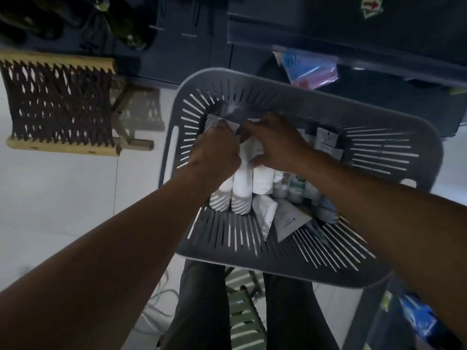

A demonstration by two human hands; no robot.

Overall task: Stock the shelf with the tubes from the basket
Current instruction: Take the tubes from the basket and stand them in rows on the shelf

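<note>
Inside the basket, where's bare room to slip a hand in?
Basket is packed mid-floor: white tubes under the left hand and right hand, sachets toward the near wall. Freest gap: far right, between the upright packets and the right slotted wall.

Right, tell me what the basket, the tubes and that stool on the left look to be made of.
Basket: grey moulded plastic, matte, judging by the even slotted walls. Tubes: smooth white plastic, probably squeezable, with ribbed caps. Stool: pale wooden frame with a dark woven cord seat, going by the open weave.
</note>
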